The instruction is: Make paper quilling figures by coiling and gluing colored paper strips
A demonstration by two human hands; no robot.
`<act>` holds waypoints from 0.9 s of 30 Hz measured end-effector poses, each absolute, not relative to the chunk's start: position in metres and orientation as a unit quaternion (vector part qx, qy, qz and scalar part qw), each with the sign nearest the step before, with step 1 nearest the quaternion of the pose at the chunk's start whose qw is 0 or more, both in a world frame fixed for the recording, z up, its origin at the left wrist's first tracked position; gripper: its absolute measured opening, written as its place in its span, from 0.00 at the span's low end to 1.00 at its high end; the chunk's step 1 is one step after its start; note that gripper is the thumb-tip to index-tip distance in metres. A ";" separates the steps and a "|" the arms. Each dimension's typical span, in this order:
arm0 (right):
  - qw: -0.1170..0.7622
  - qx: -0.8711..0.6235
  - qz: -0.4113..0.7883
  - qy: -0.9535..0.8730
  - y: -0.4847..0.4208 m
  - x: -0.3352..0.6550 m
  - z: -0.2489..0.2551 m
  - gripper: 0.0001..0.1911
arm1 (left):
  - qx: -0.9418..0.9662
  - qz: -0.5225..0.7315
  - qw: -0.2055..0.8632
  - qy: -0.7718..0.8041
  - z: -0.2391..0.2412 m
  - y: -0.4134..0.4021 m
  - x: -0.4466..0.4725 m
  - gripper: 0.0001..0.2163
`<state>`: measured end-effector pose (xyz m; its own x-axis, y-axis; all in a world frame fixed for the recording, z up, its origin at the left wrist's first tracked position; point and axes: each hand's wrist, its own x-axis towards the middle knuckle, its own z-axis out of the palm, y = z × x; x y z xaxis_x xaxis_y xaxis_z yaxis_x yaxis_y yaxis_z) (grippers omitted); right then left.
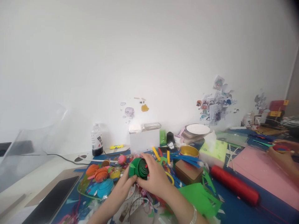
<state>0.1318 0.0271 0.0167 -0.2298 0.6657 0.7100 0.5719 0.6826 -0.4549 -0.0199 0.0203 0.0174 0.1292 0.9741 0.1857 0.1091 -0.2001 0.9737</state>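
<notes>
Between both hands sits a green paper coil (143,168), its ridged spiral side facing right and a small red spot at its middle. My left hand (126,182) closes on it from the left and below. From the right, my right hand (155,174) wraps its fingers and thumb around the same coil. Just left of my hands, a tray (80,188) holds orange paper coils (101,175) and a blue paper coil (105,187). Loose paper scraps lie beneath my wrists, and a sheet of green paper (198,197) rests right of my right forearm.
A dark bottle (97,140) and a white box (144,141) stand against the wall. Rightward are a brown box (188,171), a tissue pack (213,152), a red thread spool (234,185) and pink paper (263,172). Another person's hands (283,160) work at far right.
</notes>
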 end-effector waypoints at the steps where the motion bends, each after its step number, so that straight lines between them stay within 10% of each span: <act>1: 0.475 -0.393 0.052 -0.786 0.027 0.131 0.017 0.33 | 0.605 0.482 0.451 0.444 0.017 0.020 -0.020 0.20; 27: 0.404 -0.414 0.044 -0.815 0.036 0.128 0.002 0.35 | 0.636 0.501 0.380 0.448 -0.004 0.031 -0.011 0.31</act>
